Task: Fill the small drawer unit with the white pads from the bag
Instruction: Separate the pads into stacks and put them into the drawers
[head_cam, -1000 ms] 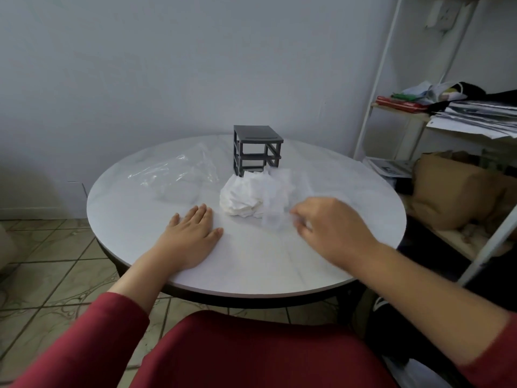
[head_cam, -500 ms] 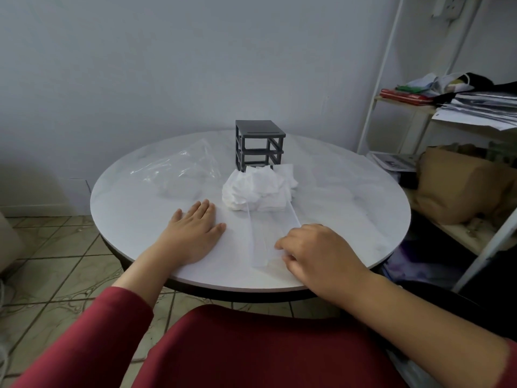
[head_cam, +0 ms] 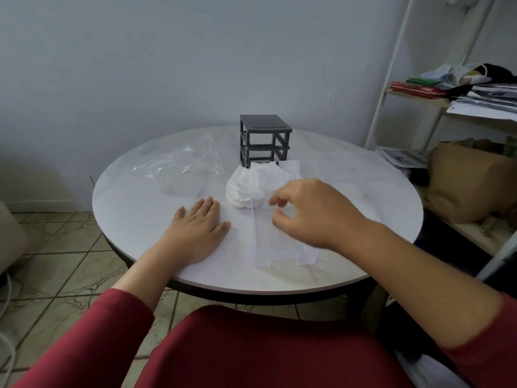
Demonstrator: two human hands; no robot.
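Observation:
A small dark drawer unit [head_cam: 264, 141] stands at the back of the round white table [head_cam: 372, 197]; its slots look empty. A crumpled pile of white pads [head_cam: 251, 182] lies right in front of it. A clear plastic bag [head_cam: 181, 169] lies flat to the left. Clear drawer trays [head_cam: 279, 254] rest near the table's front edge. My right hand [head_cam: 310, 214] hovers over the trays' far end, beside the pile, with curled, parted fingers that hold nothing. My left hand [head_cam: 195, 231] lies flat on the table, palm down.
A white metal shelf [head_cam: 414, 96] with papers and clothes stands at the right, with a brown paper bag [head_cam: 470, 186] on its lower level. A red seat [head_cam: 265, 348] is just below the table edge. The floor to the left is tiled.
My right hand drew a clear tray from the pile toward the front edge, let it go, then rose and moved back toward the pile. My left hand stayed flat.

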